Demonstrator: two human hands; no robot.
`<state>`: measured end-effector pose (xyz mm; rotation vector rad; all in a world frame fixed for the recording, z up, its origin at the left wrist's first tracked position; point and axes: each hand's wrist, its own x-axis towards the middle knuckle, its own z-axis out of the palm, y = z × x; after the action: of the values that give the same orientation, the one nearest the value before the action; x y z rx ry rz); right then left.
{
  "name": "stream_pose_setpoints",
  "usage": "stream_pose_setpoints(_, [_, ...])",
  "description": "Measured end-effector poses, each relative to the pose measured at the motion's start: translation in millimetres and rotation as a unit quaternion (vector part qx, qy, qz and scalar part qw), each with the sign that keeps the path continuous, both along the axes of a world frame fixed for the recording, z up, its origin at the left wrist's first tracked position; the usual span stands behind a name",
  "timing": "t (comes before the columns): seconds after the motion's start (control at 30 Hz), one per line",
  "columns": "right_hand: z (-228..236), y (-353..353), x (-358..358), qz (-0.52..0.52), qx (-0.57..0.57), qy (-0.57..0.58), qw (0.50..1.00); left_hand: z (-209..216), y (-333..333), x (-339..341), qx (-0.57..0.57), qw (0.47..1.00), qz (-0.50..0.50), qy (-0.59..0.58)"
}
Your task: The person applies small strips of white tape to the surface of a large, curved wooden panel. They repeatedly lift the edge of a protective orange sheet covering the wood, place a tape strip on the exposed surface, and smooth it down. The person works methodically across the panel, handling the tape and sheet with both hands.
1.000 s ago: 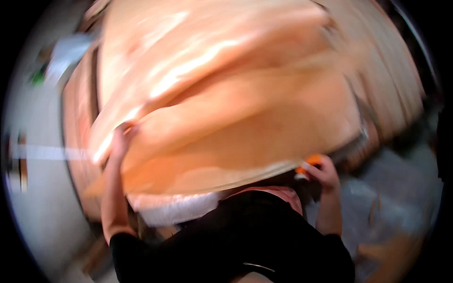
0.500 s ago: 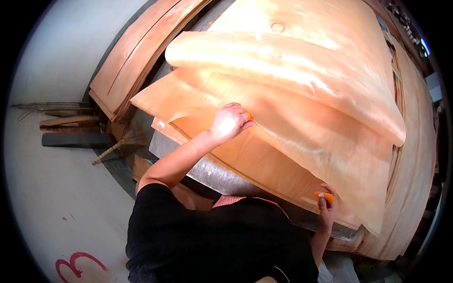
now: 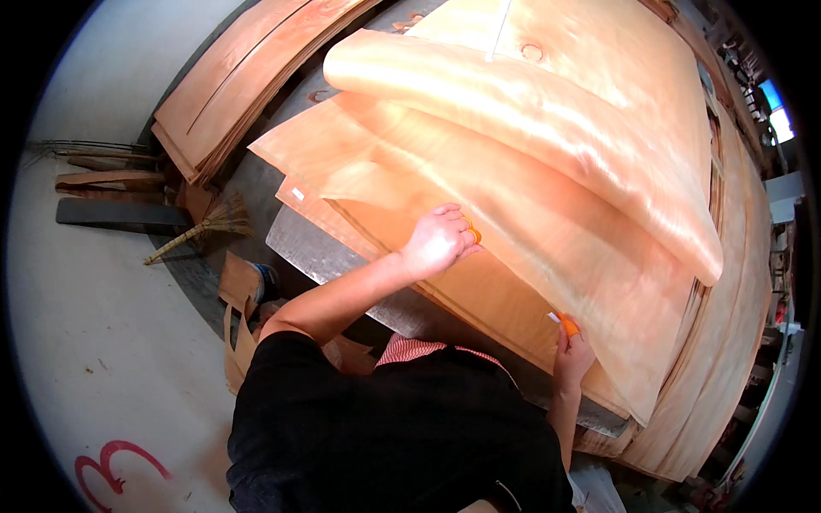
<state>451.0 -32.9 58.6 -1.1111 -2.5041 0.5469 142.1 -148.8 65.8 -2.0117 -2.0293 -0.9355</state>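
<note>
A large, thin wood veneer sheet (image 3: 547, 231) lies in front of me, its far part curled over in a broad roll. My left hand (image 3: 436, 244) is closed at the sheet's near edge, fingertips pinching it. Orange-yellow bands show around those fingers. Farther right along the same edge, my right hand (image 3: 573, 357) is closed on a small orange thing (image 3: 569, 325) with a pale tip; its exact kind is unclear. Below the lifted edge lies another veneer sheet (image 3: 496, 286). A small white patch (image 3: 298, 194) sits on the lower layer's left corner.
Stacked veneer strips (image 3: 231, 81) lean at the far left. A straw broom (image 3: 201, 229) and a dark board (image 3: 120, 214) lie on the floor at left. More veneer (image 3: 727, 316) is piled along the right. A grey metal edge (image 3: 299, 256) shows under the sheets.
My left hand has moved a little right and nearer along the sheet's edge. My right hand has shifted left and farther away, with the orange thing. The whole view has shifted.
</note>
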Motion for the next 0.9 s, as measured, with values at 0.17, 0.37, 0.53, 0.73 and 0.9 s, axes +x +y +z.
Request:
stream_pose_setpoints(0.17, [6.7,11.6,-10.1,0.013,0.080,0.010,0.997,7.5,-19.3,20.8,0.129,0.986,-0.109,-0.010])
stream_pose_setpoints(0.37, [16.0,16.2,-15.8,0.001,0.051,0.027,0.998,-66.6,-73.1,-35.6,-0.274,0.961,-0.048,0.004])
stream_pose_setpoints(0.53, [20.0,13.9,-15.7,-0.019,0.014,0.024,0.999,-104.0,-115.6,-69.1,-0.251,0.954,0.152,0.065])
stream_pose_setpoints(0.73, [21.8,13.0,-15.3,-0.014,0.031,0.047,0.998,-138.1,-151.5,-108.0,-0.240,0.918,0.316,-0.012])
stream_pose_setpoints(0.9, [23.6,14.2,-12.5,-0.024,0.030,0.057,0.998,-90.0,-125.7,-72.6,-0.152,0.977,0.142,-0.038])
